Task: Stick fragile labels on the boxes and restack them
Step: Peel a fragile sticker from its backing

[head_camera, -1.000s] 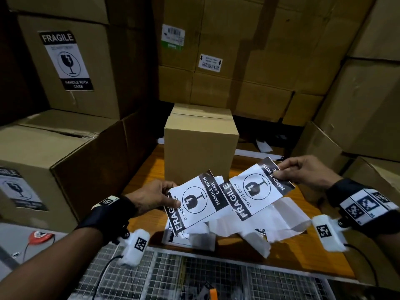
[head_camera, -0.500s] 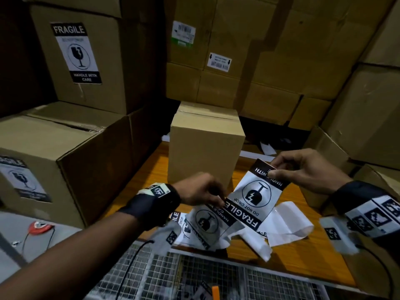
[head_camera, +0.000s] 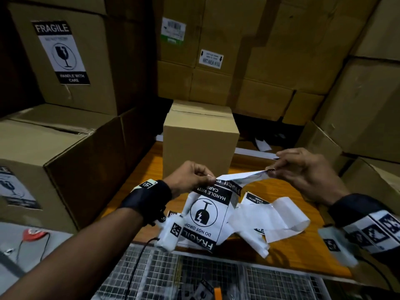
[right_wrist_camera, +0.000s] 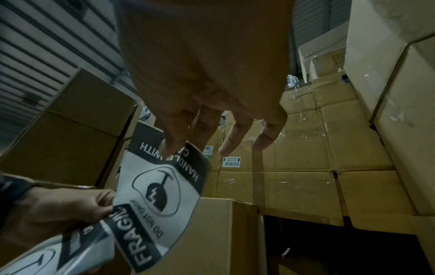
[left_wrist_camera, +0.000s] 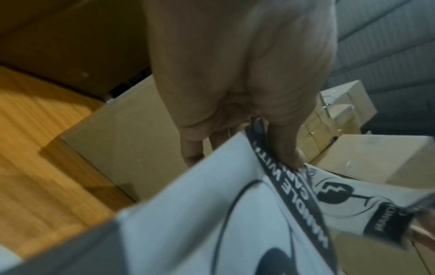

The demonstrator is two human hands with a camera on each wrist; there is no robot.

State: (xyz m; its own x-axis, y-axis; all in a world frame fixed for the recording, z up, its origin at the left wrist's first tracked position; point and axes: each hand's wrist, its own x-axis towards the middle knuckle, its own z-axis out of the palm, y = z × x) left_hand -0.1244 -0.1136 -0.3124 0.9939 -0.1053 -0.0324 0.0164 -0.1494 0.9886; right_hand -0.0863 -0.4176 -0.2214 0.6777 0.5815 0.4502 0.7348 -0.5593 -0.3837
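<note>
A plain cardboard box (head_camera: 201, 144) stands upright on the wooden table (head_camera: 281, 247), just behind my hands. My left hand (head_camera: 211, 178) pinches the top of one fragile label (head_camera: 205, 215), which hangs down with its print upside down. The same hand also pinches the near end of a second fragile label (head_camera: 240, 177). My right hand (head_camera: 269, 171) pinches the far end of that second label, held almost edge-on between the hands. In the right wrist view, the right hand (right_wrist_camera: 174, 148) pinches the black band of the second label (right_wrist_camera: 160, 186). The left wrist view shows my left hand (left_wrist_camera: 287, 148) pinching a label (left_wrist_camera: 212, 204).
Peeled white backing strips (head_camera: 270, 219) and more labels lie on the table under my hands. Labelled boxes (head_camera: 60, 61) (head_camera: 32, 169) are stacked at the left. Box stacks (head_camera: 270, 61) wall the back and right. A wire mesh (head_camera: 194, 278) runs along the near edge.
My left hand moved right from holding its own label apart and took the near end of the right hand's label. That label has risen and turned edge-on.
</note>
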